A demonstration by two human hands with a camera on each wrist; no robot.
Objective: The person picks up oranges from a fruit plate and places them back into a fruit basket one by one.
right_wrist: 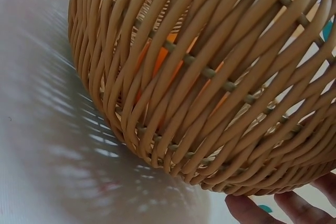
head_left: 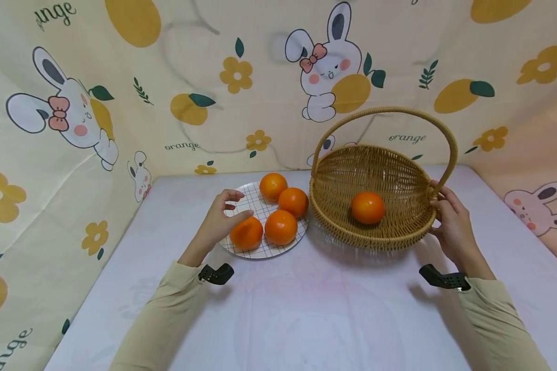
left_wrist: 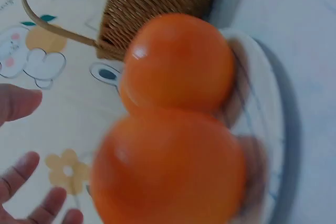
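Two beige sleeves reach forward over the pale table (head_left: 278, 309), each wrist carrying a small black camera mount. The left hand (head_left: 218, 222) hovers over the near-left edge of the checked plate (head_left: 260, 251), fingers spread and loosely curved, thumb tip at the nearest orange (head_left: 246, 233); it grips nothing, and that fruit lies just right of the fingers, closer to this hand than to the other. Three more oranges sit beyond it and to the right on the plate, nothing blocking them. The right hand (head_left: 451, 222) curls round the right rim of the wicker basket (head_left: 380, 234), at the handle's foot. One orange in the basket (head_left: 367, 207) rests on its floor. Behind hangs rabbit-print cloth (head_left: 213, 77).
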